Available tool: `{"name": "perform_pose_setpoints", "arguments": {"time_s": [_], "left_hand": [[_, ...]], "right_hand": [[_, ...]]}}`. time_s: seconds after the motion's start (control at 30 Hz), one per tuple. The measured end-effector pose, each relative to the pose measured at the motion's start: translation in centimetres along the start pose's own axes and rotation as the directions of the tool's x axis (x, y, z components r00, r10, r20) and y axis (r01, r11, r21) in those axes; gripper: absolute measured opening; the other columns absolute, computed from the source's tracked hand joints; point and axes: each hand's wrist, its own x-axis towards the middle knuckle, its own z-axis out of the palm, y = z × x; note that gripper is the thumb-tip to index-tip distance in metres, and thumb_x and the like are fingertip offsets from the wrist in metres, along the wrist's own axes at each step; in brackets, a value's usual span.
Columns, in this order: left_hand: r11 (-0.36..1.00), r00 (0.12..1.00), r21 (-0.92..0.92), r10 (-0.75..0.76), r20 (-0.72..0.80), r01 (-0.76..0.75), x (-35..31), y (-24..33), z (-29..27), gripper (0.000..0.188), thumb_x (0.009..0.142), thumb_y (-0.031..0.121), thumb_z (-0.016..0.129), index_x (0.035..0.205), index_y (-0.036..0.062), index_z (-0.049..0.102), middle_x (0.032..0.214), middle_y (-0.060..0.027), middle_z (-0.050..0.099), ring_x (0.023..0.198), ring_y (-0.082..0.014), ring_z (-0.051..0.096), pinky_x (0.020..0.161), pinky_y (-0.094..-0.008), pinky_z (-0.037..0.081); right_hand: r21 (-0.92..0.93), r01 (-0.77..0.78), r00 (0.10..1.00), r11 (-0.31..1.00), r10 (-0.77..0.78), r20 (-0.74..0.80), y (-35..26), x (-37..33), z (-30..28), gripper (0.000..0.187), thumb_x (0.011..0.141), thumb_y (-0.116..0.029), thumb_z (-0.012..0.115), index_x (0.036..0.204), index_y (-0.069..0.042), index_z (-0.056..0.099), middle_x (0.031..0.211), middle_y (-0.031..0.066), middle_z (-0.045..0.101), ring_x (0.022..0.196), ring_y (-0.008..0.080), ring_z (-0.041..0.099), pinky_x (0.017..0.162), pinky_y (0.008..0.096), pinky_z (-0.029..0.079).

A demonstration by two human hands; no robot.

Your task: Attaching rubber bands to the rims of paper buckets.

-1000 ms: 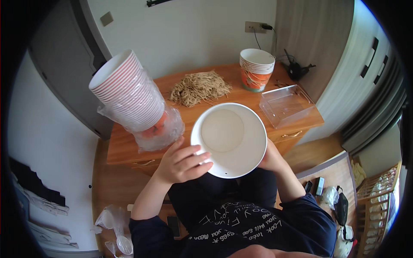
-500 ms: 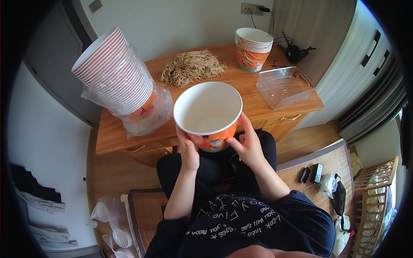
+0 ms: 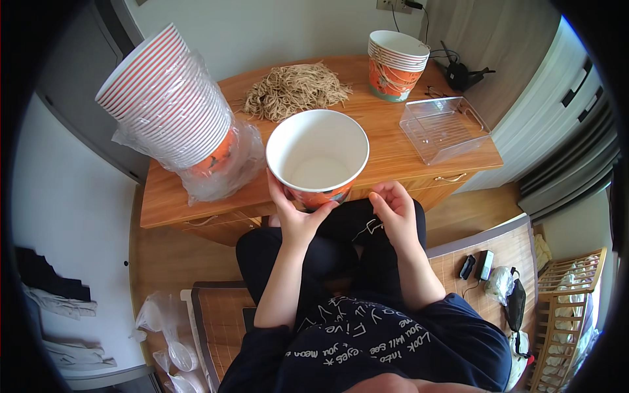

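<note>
A large paper bucket, white inside with an orange printed outside, is held by my left hand, its thumb across the front and fingers round the left side. Its open mouth faces up, in front of the desk's near edge. To the right of the bucket and apart from it, my right hand is closed, thumb and fingertips together. Whatever it may pinch is too small to make out. A thin pale cord shows over my dark trousers beside that hand.
On the wooden desk stand a tilted, plastic-wrapped stack of buckets, a heap of tan twine, a smaller bucket stack tied with string, and a clear plastic tray. A black device with cables sits behind the tray.
My right hand has let go of the bucket and drawn away to the right, fingers now pinched. My left hand has shifted beneath the bucket's front. The view has shifted slightly.
</note>
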Motion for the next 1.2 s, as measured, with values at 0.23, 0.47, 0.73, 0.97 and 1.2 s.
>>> {"name": "perform_pose_setpoints", "arguments": {"time_s": [0.23, 0.47, 0.73, 0.97, 1.2], "left_hand": [[0.999, 0.999, 0.004, 0.044, -0.012, -0.044, 0.9, -1.5, -0.5, 0.14, 0.065, 0.036, 0.095, 0.157, 0.0042, -0.005, 0.159, -0.0217, 0.02, 0.145, -0.0344, 0.032, 0.115, -0.0485, 0.032], [0.824, 0.875, 0.376, 0.48, -0.064, -0.424, -4.6, 0.4, -0.7, 0.066, 0.084, 0.038, 0.077, 0.134, 0.0051, 0.049, 0.129, -0.0208, 0.054, 0.116, -0.0327, 0.052, 0.095, -0.045, 0.039], [1.0, 0.999, 0.005, -0.001, 0.032, 0.001, -5.1, 6.3, 3.1, 0.028, 0.08, 0.0, 0.075, 0.101, 0.0024, 0.057, 0.103, -0.0118, 0.062, 0.098, -0.0258, 0.062, 0.084, -0.0341, 0.049], [0.752, 0.581, -0.066, -0.446, 0.681, 0.655, -5.2, 4.4, -1.4, 0.014, 0.096, 0.008, 0.066, 0.096, 0.0061, 0.052, 0.082, 0.0002, 0.054, 0.073, -0.0033, 0.05, 0.062, -0.0214, 0.041], [0.542, 0.582, -0.379, -0.268, 0.768, 0.75, -6.1, 1.9, -3.6, 0.027, 0.101, 0.031, 0.062, 0.1, 0.0098, 0.046, 0.087, 0.0017, 0.048, 0.077, -0.007, 0.045, 0.07, -0.021, 0.039]], "right_hand": [[0.518, -0.367, 0.93, 0.773, 0.32, 0.181, 0.5, 0.4, -2.3, 0.016, 0.105, -0.021, 0.053, 0.103, -0.006, 0.059, 0.065, -0.0024, 0.049, 0.053, 0.0077, 0.039, 0.056, 0.0249, 0.035], [0.538, -0.272, 0.962, 0.798, 0.215, 0.168, 0.9, -0.9, -1.7, 0.014, 0.102, -0.008, 0.055, 0.113, -0.002, 0.057, 0.107, 0.0096, 0.067, 0.098, 0.0205, 0.067, 0.095, 0.0345, 0.052], [0.194, -0.139, 0.921, 0.971, 0.055, 0.385, -0.8, -3.4, -0.1, 0.017, 0.094, 0.01, 0.06, 0.107, 0.001, 0.057, 0.109, 0.0102, 0.063, 0.1, 0.0174, 0.068, 0.086, 0.0281, 0.056], [0.006, 0.032, 0.892, 0.999, -0.032, 0.451, -0.6, -2.9, -0.9, 0.009, 0.091, 0.01, 0.064, 0.094, 0.001, 0.066, 0.097, 0.0091, 0.068, 0.092, 0.0144, 0.069, 0.079, 0.0254, 0.057], [-0.204, -0.034, 0.867, 0.978, 0.13, 0.481, -0.1, -2.6, -0.3, 0.01, 0.086, -0.002, 0.077, 0.094, -0.003, 0.07, 0.084, 0.0026, 0.07, 0.069, 0.0045, 0.064, 0.057, 0.0189, 0.047]]}}
